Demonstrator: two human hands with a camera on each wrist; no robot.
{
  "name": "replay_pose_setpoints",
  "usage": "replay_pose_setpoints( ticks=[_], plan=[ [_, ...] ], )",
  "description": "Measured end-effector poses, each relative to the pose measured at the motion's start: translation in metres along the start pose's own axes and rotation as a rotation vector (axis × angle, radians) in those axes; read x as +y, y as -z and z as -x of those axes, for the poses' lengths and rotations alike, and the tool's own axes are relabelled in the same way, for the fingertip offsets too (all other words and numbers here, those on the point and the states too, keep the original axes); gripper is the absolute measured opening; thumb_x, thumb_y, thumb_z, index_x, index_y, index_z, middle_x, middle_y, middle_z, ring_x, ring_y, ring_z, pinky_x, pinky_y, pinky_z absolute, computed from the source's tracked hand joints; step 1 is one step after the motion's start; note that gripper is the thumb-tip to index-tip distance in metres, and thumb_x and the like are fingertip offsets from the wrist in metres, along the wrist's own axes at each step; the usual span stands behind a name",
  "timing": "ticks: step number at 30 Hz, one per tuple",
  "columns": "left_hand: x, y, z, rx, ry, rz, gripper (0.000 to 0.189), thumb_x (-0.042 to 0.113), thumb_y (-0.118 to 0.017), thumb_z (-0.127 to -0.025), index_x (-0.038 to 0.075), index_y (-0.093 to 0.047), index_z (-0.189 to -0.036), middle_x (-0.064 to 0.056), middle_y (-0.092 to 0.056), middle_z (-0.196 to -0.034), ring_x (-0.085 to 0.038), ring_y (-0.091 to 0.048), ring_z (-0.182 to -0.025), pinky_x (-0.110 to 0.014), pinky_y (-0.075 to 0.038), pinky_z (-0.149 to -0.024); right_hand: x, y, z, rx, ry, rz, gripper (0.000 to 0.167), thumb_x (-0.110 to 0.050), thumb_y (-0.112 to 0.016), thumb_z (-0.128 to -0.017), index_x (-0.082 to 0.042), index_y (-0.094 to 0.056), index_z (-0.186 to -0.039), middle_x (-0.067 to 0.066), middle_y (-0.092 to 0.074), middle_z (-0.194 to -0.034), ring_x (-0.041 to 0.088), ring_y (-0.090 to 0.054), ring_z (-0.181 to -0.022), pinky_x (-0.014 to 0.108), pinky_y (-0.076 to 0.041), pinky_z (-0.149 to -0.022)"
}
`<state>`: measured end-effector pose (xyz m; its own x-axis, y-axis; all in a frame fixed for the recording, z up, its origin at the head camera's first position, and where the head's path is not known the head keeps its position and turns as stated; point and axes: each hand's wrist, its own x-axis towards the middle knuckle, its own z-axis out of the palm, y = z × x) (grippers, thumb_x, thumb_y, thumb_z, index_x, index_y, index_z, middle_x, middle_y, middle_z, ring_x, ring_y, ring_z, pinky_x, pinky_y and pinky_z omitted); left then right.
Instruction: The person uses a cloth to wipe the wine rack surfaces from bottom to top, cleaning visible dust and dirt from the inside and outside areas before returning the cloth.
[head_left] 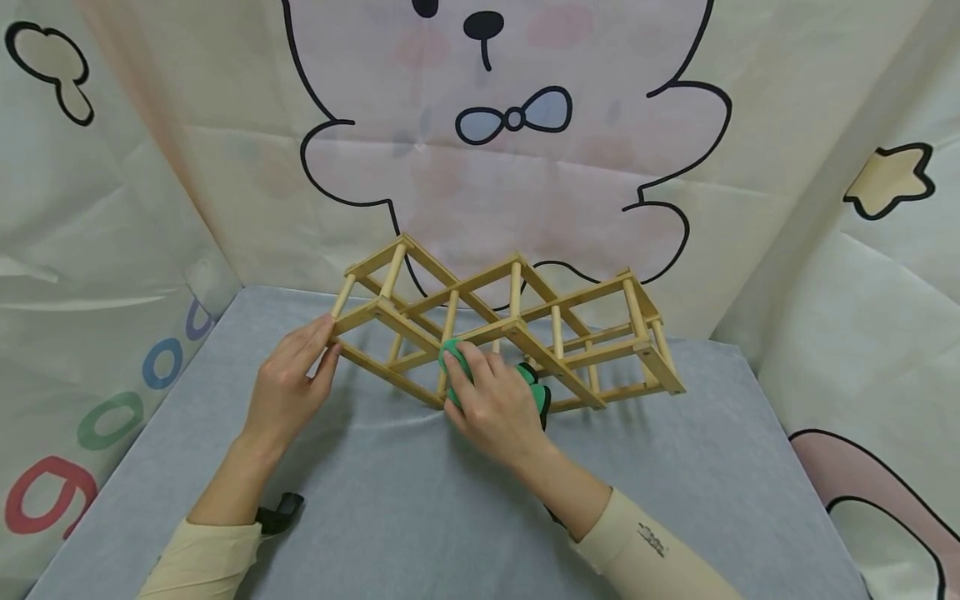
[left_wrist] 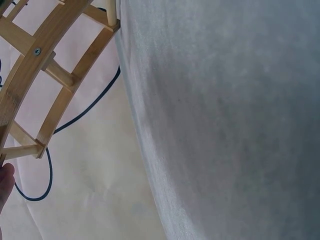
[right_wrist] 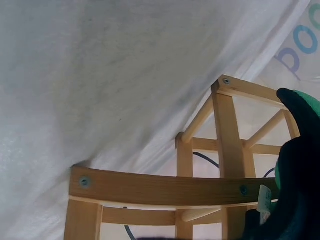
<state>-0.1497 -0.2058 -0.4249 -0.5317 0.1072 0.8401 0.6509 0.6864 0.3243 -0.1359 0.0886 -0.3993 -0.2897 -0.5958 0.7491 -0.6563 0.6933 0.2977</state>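
A folding wooden lattice rack (head_left: 551, 363), made of flat slats joined by round dowels, stands stretched out on the table. My left hand (head_left: 288, 383) pinches its left end between thumb and fingers; in the left wrist view a fingertip (left_wrist: 6, 177) shows right at the end of a slat (left_wrist: 30, 60). A green and black glove (head_left: 542, 400) is bunched in my right hand (head_left: 498, 408), against the front middle of the rack. The right wrist view has the glove (right_wrist: 300, 150) with a white tag (right_wrist: 264, 199), beside the screwed slats (right_wrist: 165, 191).
The table wears a grey-blue cloth (head_left: 390, 525). Light curtains printed with a cartoon bear (head_left: 513, 175) hang close behind and at both sides. A black strap (head_left: 280, 512) is on my left wrist.
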Motion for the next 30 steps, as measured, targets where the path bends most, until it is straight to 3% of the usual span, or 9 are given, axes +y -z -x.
replay_pose_setpoints(
  ticks=[7, 11, 16, 21, 30],
  plan=[
    [0.001, 0.001, -0.001, -0.007, 0.001, -0.011, 0.052, -0.017, -0.080, -0.080, -0.007, -0.069, -0.130, -0.023, -0.071, -0.126, -0.044, -0.069, -0.110, -0.045, -0.057, -0.098, -0.008, -0.002, -0.015, 0.015, 0.016, 0.001, 0.047, -0.018, -0.080, -0.080, -0.001, -0.076, -0.123, 0.017, -0.068, -0.119, 0.027, -0.068, -0.083, 0.029, -0.054, -0.051],
    [0.000, 0.001, -0.001, -0.003, 0.001, -0.002, 0.052, -0.017, -0.079, -0.080, -0.008, -0.070, -0.130, -0.024, -0.071, -0.126, -0.044, -0.069, -0.110, -0.039, -0.055, -0.102, -0.015, -0.005, -0.028, 0.019, 0.025, -0.002, 0.044, -0.020, -0.079, -0.081, -0.003, -0.077, -0.122, 0.015, -0.068, -0.120, 0.026, -0.068, -0.085, 0.028, -0.055, -0.053],
    [0.000, 0.000, -0.001, -0.002, -0.003, 0.005, 0.052, -0.018, -0.080, -0.079, -0.008, -0.070, -0.129, -0.024, -0.071, -0.126, -0.044, -0.069, -0.110, -0.035, -0.054, -0.105, -0.022, -0.007, -0.047, 0.017, 0.002, -0.009, 0.042, -0.019, -0.075, -0.084, -0.004, -0.076, -0.123, 0.014, -0.069, -0.122, 0.024, -0.068, -0.084, 0.024, -0.048, -0.048],
    [0.000, 0.001, -0.001, -0.016, -0.007, -0.007, 0.052, -0.017, -0.080, -0.080, -0.008, -0.069, -0.130, -0.023, -0.071, -0.127, -0.044, -0.069, -0.111, -0.041, -0.056, -0.100, -0.026, -0.007, -0.063, 0.026, -0.025, -0.012, 0.042, -0.020, -0.073, -0.086, -0.004, -0.076, -0.125, 0.013, -0.069, -0.123, 0.024, -0.068, -0.087, 0.025, -0.052, -0.054],
    [0.000, 0.000, 0.000, 0.004, -0.001, 0.016, 0.053, -0.018, -0.080, -0.079, -0.007, -0.070, -0.129, -0.024, -0.072, -0.125, -0.044, -0.069, -0.110, -0.030, -0.053, -0.105, -0.031, -0.008, -0.080, 0.046, -0.028, 0.009, 0.042, -0.022, -0.072, -0.087, -0.006, -0.077, -0.125, 0.013, -0.070, -0.121, 0.022, -0.068, -0.085, 0.026, -0.058, -0.063]
  ],
)
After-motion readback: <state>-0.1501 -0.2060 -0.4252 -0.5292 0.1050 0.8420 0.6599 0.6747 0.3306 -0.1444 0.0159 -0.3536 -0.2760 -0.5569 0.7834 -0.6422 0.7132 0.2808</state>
